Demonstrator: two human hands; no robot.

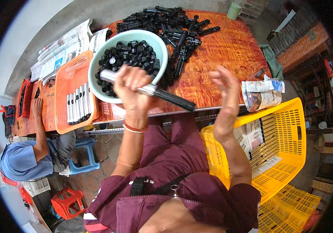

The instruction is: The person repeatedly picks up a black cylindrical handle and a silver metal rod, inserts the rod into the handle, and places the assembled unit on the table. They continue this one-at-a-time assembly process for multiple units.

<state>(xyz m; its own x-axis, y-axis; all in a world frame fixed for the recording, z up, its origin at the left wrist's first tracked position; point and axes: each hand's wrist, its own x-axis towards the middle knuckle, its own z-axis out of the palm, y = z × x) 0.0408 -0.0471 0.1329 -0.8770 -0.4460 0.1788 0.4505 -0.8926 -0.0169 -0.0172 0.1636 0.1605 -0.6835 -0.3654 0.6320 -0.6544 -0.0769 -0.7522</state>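
My left hand (pixel 132 86) is wrapped round a silver tube with a long black section (pixel 176 100), held slantwise above the near table edge. The tube's silver end passes over a pale green basin (pixel 162 54) full of small black caps (pixel 137 52). My right hand (pixel 227 103) is raised to the right of the tube, apart from it, with fingers stretched out and nothing in them. Beneath this hand stands a yellow crate (pixel 300 134) with newspaper and a row of gold-coloured tubes (pixel 265 145) inside.
An orange basket (pixel 61 97) left of the basin holds several silver tubes (pixel 80 103). Black tubular parts (pixel 182 39) are heaped on the wooden table (pixel 228 50). A newspaper-covered bag (pixel 263 92) sits at its right edge. At left, a co-worker (pixel 26 159) sits near a blue stool (pixel 85 155).
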